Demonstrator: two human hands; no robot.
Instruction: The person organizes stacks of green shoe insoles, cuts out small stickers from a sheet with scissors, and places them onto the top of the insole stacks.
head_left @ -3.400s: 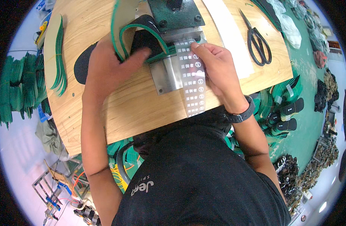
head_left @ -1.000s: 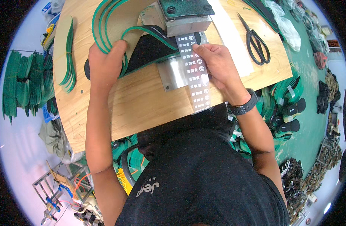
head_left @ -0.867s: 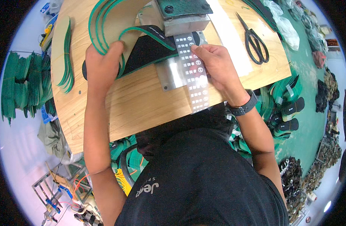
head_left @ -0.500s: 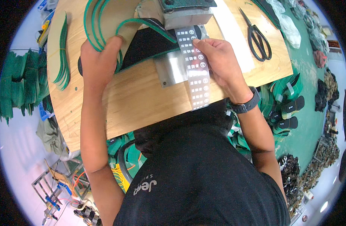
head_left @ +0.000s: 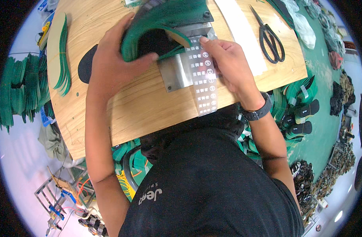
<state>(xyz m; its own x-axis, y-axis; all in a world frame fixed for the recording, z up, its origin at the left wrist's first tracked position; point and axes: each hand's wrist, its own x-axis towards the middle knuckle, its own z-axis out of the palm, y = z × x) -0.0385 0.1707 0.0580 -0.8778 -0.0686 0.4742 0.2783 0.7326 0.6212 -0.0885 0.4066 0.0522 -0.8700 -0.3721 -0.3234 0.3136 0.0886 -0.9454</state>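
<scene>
My left hand (head_left: 114, 59) is spread, thumb well apart from the fingers, against the curved edge of a bundle of green insoles (head_left: 149, 23). The bundle bends over the work spot and is partly blurred. My right hand (head_left: 230, 61) pinches the edge of a clear film strip (head_left: 204, 85) bearing rows of white printed marks. This strip hangs over a metal plate (head_left: 177, 73) and past the table's near edge. Behind it stands a pressing machine with a metal block (head_left: 194, 29), partly covered by the insoles. A dark insole (head_left: 86, 65) lies left of my left hand.
Black-handled scissors (head_left: 272, 45) and a long white sheet (head_left: 242, 35) lie at the right of the wooden table (head_left: 141, 114). A banded insole bundle (head_left: 61, 55) rests at the left. Green insole stacks (head_left: 23, 91) stand beyond the left edge.
My left hand has opened from its grip on the insoles and shifted slightly. The bundle has swung over, now showing green faces. The film strip has slid slightly; my right hand still pinches it.
</scene>
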